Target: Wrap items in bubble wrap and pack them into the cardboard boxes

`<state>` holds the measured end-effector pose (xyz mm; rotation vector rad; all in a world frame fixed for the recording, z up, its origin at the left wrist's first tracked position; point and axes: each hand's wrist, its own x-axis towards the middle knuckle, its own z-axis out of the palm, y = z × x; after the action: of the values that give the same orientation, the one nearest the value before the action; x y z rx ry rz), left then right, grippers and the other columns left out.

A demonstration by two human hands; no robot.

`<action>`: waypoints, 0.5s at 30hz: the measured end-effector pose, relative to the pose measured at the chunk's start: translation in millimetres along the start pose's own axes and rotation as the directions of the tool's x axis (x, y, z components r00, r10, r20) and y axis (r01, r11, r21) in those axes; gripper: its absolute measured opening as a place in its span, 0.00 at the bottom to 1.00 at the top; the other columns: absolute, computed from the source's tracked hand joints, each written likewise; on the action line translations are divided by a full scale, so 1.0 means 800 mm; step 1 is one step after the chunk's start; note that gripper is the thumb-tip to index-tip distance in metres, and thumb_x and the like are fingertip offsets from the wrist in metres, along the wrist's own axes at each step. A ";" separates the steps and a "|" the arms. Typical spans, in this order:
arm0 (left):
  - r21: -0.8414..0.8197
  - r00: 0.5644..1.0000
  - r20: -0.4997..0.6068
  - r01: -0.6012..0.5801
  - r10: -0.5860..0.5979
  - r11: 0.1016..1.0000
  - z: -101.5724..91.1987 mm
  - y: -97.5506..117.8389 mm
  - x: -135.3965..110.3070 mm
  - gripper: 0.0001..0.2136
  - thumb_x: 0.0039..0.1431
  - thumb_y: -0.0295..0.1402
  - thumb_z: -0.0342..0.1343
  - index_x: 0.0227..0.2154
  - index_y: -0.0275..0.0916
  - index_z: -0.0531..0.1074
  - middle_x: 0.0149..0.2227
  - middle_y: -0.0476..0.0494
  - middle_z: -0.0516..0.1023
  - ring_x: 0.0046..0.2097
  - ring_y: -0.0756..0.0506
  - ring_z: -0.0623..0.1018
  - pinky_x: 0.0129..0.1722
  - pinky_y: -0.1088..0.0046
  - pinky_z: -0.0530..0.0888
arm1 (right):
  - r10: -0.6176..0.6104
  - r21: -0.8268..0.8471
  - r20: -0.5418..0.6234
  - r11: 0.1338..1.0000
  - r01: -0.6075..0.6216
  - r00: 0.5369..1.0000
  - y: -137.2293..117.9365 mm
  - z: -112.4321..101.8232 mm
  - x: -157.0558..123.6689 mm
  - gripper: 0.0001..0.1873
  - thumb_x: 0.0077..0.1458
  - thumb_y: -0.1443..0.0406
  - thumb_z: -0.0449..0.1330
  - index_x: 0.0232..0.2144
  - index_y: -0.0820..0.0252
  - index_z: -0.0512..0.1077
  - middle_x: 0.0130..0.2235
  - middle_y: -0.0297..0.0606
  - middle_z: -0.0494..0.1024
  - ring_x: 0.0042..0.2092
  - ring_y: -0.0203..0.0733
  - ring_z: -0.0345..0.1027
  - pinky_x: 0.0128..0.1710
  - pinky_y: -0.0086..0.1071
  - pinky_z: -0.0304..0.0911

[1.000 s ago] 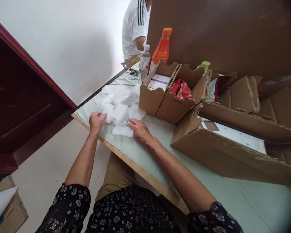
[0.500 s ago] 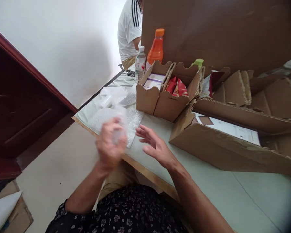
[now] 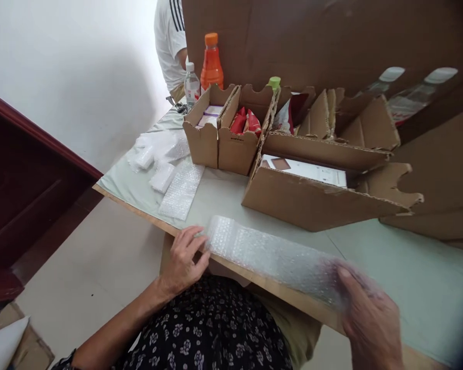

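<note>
A long strip of bubble wrap (image 3: pixel 273 252) stretches along the front edge of the table, its left end thicker and folded or rolled. My right hand (image 3: pixel 372 313) grips the strip's right end, thumb on top; the fingers underneath are hidden and this end is blurred. At the left end, my left hand (image 3: pixel 187 257) has its fingertips against or very close to the wrap, with the fingers bent and apart. Beyond it lie a flat bubble wrap piece (image 3: pixel 182 190) and several wrapped bundles (image 3: pixel 164 177).
Cardboard bins (image 3: pixel 235 151) with red packets and white boxes stand behind. A longer bin (image 3: pixel 316 205) holds a white box (image 3: pixel 304 172). Bottles, including an orange one (image 3: pixel 212 64), stand farther back. A person in a white shirt (image 3: pixel 170 46) sits beyond.
The bubble wrap that was bunched in my left hand is now spread out along the table edge. My right hand has moved right and taken one end. The view has shifted right.
</note>
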<state>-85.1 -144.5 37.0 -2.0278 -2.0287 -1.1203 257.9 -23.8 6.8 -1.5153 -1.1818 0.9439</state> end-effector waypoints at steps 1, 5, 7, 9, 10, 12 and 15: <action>0.037 1.000 0.004 0.017 -0.017 0.999 0.003 -0.006 0.001 0.11 0.64 0.27 0.58 0.48 0.39 0.75 0.53 0.33 0.80 0.57 0.37 0.78 0.56 0.52 0.78 | 0.046 -0.005 -0.053 0.999 -0.046 0.998 0.006 -0.011 -0.004 0.19 0.54 0.49 0.69 0.40 0.56 0.83 0.42 0.43 0.85 0.42 0.51 0.78 0.48 0.47 0.74; 0.163 0.993 0.118 0.011 -0.031 0.987 0.017 -0.036 0.017 0.12 0.67 0.31 0.55 0.50 0.39 0.76 0.57 0.33 0.78 0.62 0.34 0.75 0.62 0.50 0.73 | 0.100 -0.022 -0.208 0.994 -0.107 0.973 0.014 -0.027 -0.015 0.24 0.50 0.48 0.70 0.42 0.58 0.82 0.45 0.44 0.84 0.48 0.54 0.77 0.60 0.53 0.68; 0.227 0.973 0.219 0.019 -0.071 0.974 0.021 -0.061 0.030 0.15 0.67 0.36 0.55 0.53 0.39 0.75 0.60 0.32 0.77 0.66 0.32 0.72 0.65 0.48 0.70 | 0.038 -0.076 -0.194 0.996 -0.053 0.980 0.017 -0.027 -0.016 0.24 0.53 0.47 0.68 0.42 0.59 0.82 0.44 0.45 0.84 0.49 0.55 0.77 0.60 0.55 0.67; 0.279 0.958 0.253 0.059 -0.132 0.959 0.019 -0.088 0.043 0.19 0.68 0.40 0.54 0.56 0.36 0.74 0.61 0.28 0.76 0.67 0.27 0.70 0.65 0.41 0.67 | 0.000 -0.118 -0.162 0.993 -0.019 0.987 0.021 -0.027 -0.014 0.24 0.54 0.47 0.67 0.42 0.60 0.83 0.43 0.46 0.85 0.48 0.55 0.78 0.58 0.55 0.68; 0.302 0.957 0.236 0.090 -0.166 0.949 0.016 -0.101 0.049 0.20 0.68 0.41 0.52 0.56 0.34 0.73 0.61 0.24 0.75 0.67 0.24 0.69 0.64 0.36 0.65 | -0.013 -0.127 -0.154 0.992 -0.007 0.988 0.023 -0.028 -0.013 0.24 0.54 0.47 0.66 0.42 0.60 0.83 0.43 0.46 0.85 0.48 0.54 0.78 0.57 0.54 0.69; 0.351 0.959 0.168 0.157 -0.227 0.923 0.007 -0.117 0.058 0.21 0.70 0.42 0.49 0.55 0.32 0.74 0.59 0.21 0.76 0.67 0.20 0.68 0.63 0.30 0.63 | -0.026 -0.131 -0.157 0.991 0.005 0.987 0.026 -0.032 -0.012 0.24 0.54 0.47 0.66 0.42 0.60 0.82 0.42 0.46 0.85 0.46 0.52 0.79 0.54 0.52 0.71; 0.315 0.969 0.124 0.164 -0.212 0.935 0.000 -0.111 0.061 0.20 0.71 0.44 0.48 0.55 0.36 0.74 0.59 0.26 0.77 0.67 0.24 0.68 0.66 0.35 0.62 | -0.040 -0.171 -0.171 0.985 0.011 0.984 0.025 -0.037 -0.011 0.26 0.55 0.47 0.66 0.45 0.61 0.81 0.42 0.46 0.85 0.43 0.50 0.79 0.49 0.48 0.72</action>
<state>-170.4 -91.7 23.6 -1.8509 -2.3423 -0.6339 288.7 -40.6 -5.5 -1.6773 -1.1749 0.6918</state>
